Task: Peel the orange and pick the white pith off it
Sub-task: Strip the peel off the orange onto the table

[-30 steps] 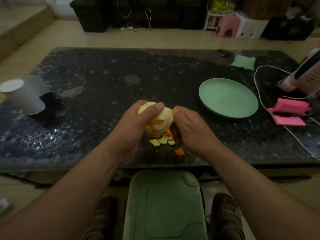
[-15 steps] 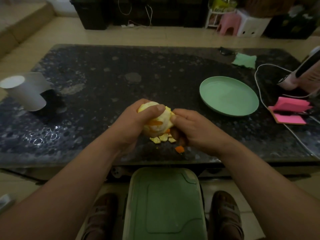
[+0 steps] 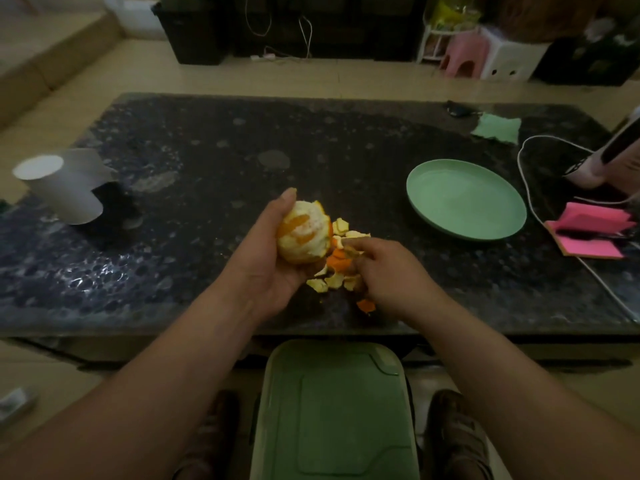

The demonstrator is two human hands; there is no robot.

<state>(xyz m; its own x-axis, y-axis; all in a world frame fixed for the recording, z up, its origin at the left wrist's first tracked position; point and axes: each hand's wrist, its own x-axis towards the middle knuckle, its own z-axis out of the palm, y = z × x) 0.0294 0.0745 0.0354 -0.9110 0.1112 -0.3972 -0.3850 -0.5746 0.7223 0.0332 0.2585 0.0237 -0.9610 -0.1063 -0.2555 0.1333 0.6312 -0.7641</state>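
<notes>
My left hand [image 3: 266, 268] cups the orange [image 3: 304, 233] above the table's near middle. The fruit is mostly stripped, pale with white pith and a few orange patches showing. My right hand [image 3: 384, 271] sits just right of it, low over the table, its fingertips pinched on a strip of peel [image 3: 349, 242]. A heap of torn peel pieces [image 3: 332, 280] lies on the table between and under both hands, and one orange scrap [image 3: 366, 305] lies nearer the front edge.
An empty green plate [image 3: 465, 199] stands to the right. A white paper roll [image 3: 59, 188] lies at the left. Pink sticky notes [image 3: 592, 233], a white cable [image 3: 530, 202] and a green cloth [image 3: 497, 128] are at the far right. A green bin lid [image 3: 334, 410] sits below the dark table [image 3: 207, 150].
My right hand has come away from the orange, down and to the right, with a strip of peel. The left hand has turned the fruit so its pithy face shows.
</notes>
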